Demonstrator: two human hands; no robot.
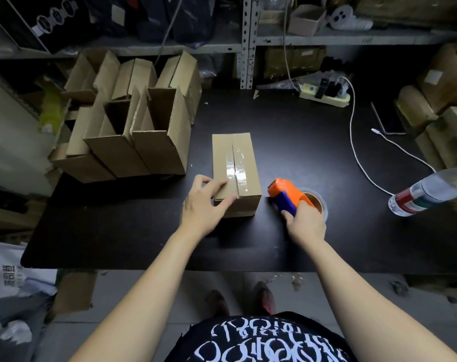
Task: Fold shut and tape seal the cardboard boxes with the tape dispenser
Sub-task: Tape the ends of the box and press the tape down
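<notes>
My tape dispenser is orange with a blue handle. The taped box is plain brown cardboard, its tape clear and glossy, on a black table. My shirt is black with white lettering.

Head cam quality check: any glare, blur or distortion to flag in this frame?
Head view: glare on the tape along the box top. Strong wide-angle bending: the shelf rails bow, and the bottle at the right edge looks stretched and soft. The black table and the frame corners are dim. The box and dispenser at centre are reasonably sharp.
</notes>
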